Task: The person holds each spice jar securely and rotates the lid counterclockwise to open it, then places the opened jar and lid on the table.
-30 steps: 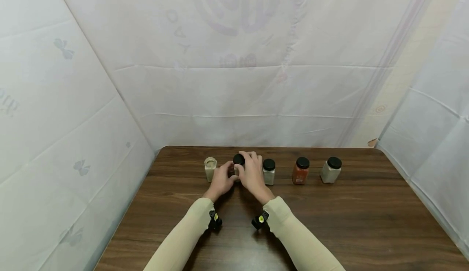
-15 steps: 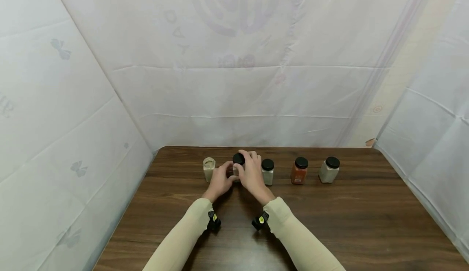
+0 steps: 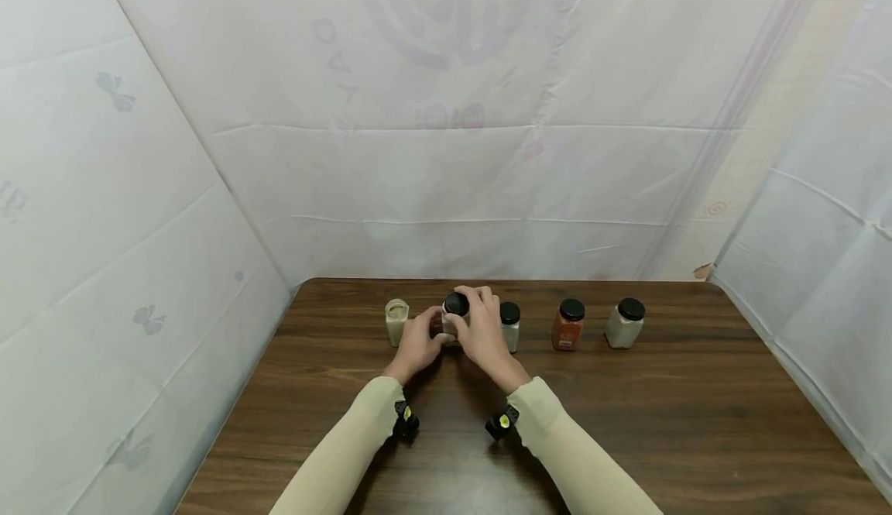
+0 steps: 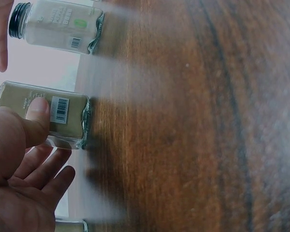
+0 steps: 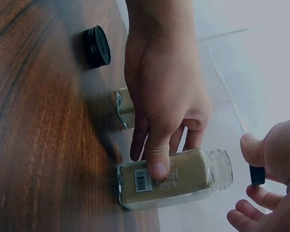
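Note:
My left hand (image 3: pixel 418 342) grips a square glass spice jar (image 5: pixel 166 179) of tan powder, thumb across its printed side by the barcode. The jar stands upright on the table, its threaded neck bare in the right wrist view. Just above that neck, my right hand (image 3: pixel 484 337) pinches a black screw lid (image 5: pixel 257 175) between thumb and fingers, apart from the jar. In the left wrist view the same tan jar (image 4: pixel 70 125) shows under the left thumb, and the right hand's fingers (image 4: pixel 0 43) appear at the upper left edge.
Left of the hands stands a lidless jar (image 3: pixel 396 321) of pale powder. A black lid (image 5: pixel 97 47) lies on the wooden table (image 3: pixel 627 422). To the right stand a lidded whitish jar (image 3: pixel 511 333), an orange-red jar (image 3: pixel 567 331) and another whitish jar (image 3: pixel 622 331). White sheeting rises behind.
My right hand and wrist have shifted slightly right, and the black lid in its fingers has come up and tilted off the jar. The left hand stays on the jar.

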Motion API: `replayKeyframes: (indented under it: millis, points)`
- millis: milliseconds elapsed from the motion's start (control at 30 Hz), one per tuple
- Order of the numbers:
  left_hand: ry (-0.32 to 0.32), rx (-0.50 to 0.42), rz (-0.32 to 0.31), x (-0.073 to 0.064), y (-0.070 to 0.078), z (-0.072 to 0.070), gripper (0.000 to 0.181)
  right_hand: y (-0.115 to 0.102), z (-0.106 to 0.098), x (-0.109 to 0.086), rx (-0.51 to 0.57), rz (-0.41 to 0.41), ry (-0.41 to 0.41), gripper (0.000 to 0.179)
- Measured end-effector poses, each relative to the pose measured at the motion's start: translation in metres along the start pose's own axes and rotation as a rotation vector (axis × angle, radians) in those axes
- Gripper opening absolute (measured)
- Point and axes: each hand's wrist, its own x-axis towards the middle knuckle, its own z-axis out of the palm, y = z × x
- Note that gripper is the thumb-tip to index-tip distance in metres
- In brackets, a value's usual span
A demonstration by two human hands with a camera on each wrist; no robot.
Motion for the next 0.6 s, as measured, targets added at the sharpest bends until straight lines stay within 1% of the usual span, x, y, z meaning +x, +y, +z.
replayKeyframes:
  millis: [133, 233, 400, 500, 600]
  points:
    - [0.015, 0.016, 0.017, 0.000, 0.000, 0.000, 0.042, 0.000, -0.004, -0.002, -0.014, -0.005, -0.023, 0.047]
    - [0.022, 0.020, 0.023, 0.000, -0.001, 0.001, 0.043, -0.001, -0.009, -0.003, -0.037, -0.027, -0.025, 0.044]
    - [0.005, -0.016, -0.002, 0.000, 0.000, 0.001, 0.045, -0.003, -0.017, -0.004, -0.067, -0.040, -0.023, 0.041]
    - [0.000, -0.031, -0.005, 0.000, 0.000, 0.001, 0.045, -0.003, -0.020, -0.005, -0.077, -0.037, -0.033, 0.044]
    - [0.000, -0.028, -0.004, 0.000, -0.001, 0.002, 0.046, -0.004, -0.024, -0.007, -0.089, -0.048, -0.037, 0.049]
